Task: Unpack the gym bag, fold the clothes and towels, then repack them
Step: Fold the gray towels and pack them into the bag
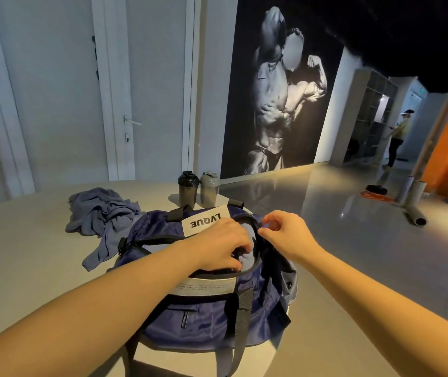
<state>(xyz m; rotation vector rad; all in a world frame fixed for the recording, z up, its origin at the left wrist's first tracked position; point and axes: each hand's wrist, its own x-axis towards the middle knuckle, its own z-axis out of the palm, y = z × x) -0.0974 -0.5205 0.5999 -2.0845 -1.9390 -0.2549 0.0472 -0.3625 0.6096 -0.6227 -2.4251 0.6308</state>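
On the pale surface (40,268) the navy nylon gym bag (212,319) is lying unzipped, the right hand (282,232) pinching its rim open so the left hand (217,243) is gripping the grey-blue cloth (248,261) inside

The only view came from a wide-angle camera worn on the person's head. It looked forward and down along both forearms, close above the gym bag (212,317) on the pale table (27,268). The left hand (217,243) and right hand (285,235) sat near mid-frame. Beyond the table it faced a white door (54,91) and a wall poster (280,91).
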